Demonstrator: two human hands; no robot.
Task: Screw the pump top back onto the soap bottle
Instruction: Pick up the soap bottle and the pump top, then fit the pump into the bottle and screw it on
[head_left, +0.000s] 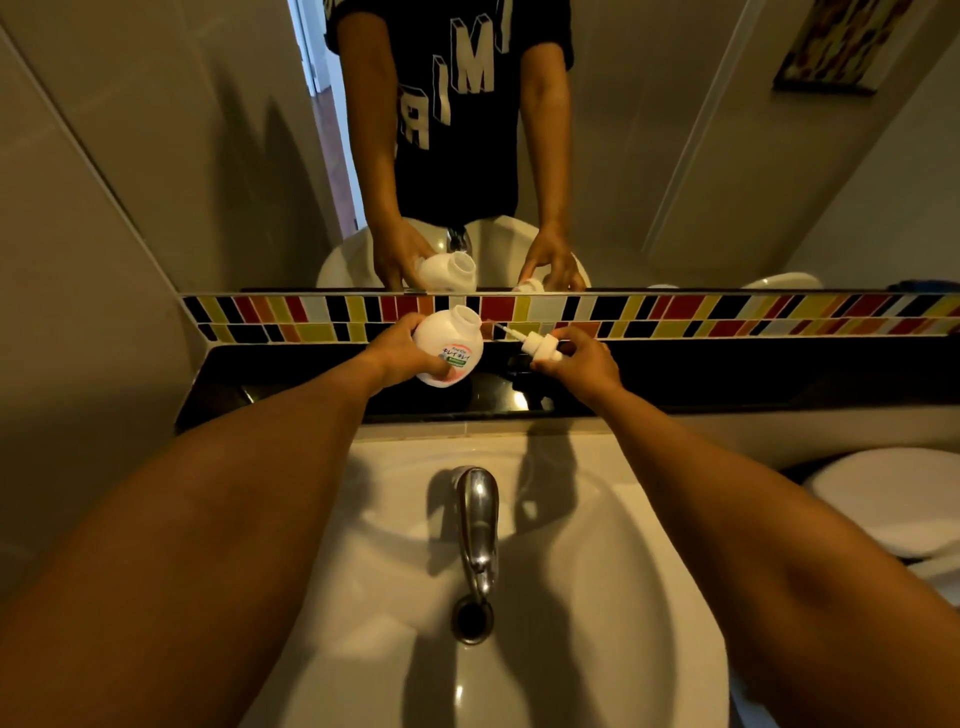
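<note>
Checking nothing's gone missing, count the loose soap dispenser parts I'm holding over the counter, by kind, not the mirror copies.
Soap bottle, open neck, in left hand: 1
Pump top, tube attached, in right hand: 1
Total: 2

Soap bottle in left hand, tilted, open neck toward right. Pump top in right hand, just right of bottle, apart, tube pointing at neck. Both above ledge, behind sink; faucet below; mirror behind.
</note>
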